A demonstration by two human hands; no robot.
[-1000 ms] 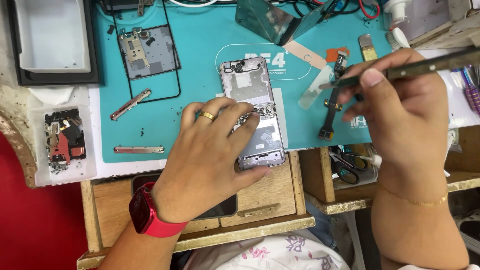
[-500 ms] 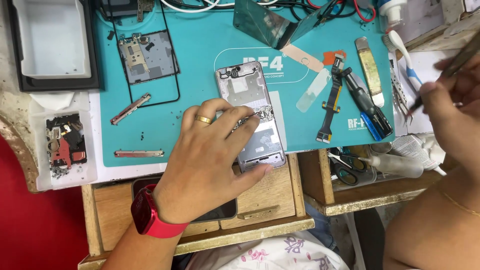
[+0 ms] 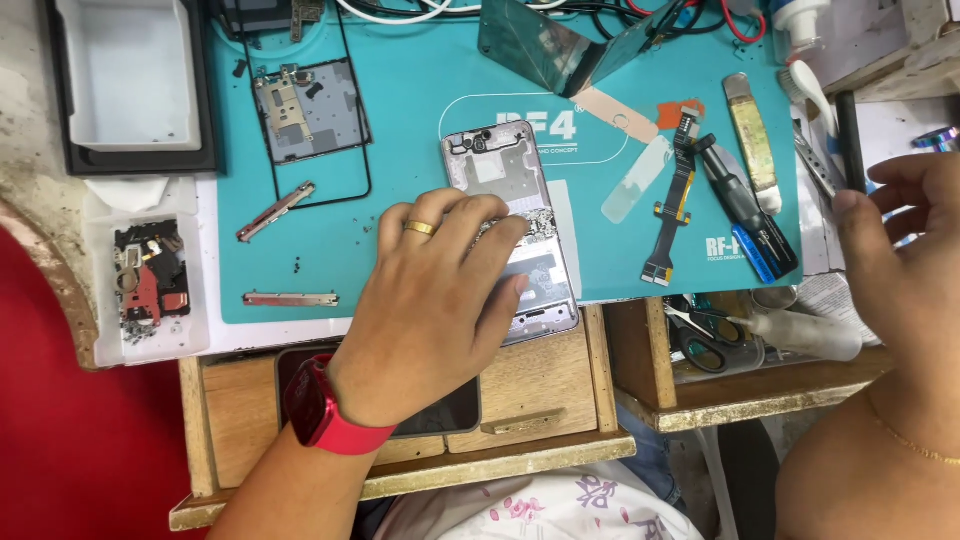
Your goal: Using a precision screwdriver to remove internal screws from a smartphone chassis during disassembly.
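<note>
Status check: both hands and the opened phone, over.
Left hand flat on opened phone, pinning it to teal mat. Right hand off to the side by the tools, apparently empty. Screwdriver and flex cable lie between.

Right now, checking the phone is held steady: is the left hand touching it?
Touching. The head view shows the left hand lying flat on the opened phone, fingers covering its lower half.

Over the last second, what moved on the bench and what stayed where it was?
The right hand swung off the mat to the right edge; the long thin tool it held a second ago no longer shows in its fingers, which now hang loosely open near a dark pen-like tool. The left hand stayed pressed on the opened phone, which has not shifted. The screwdrivers and ribbon cable lie as before.
</note>
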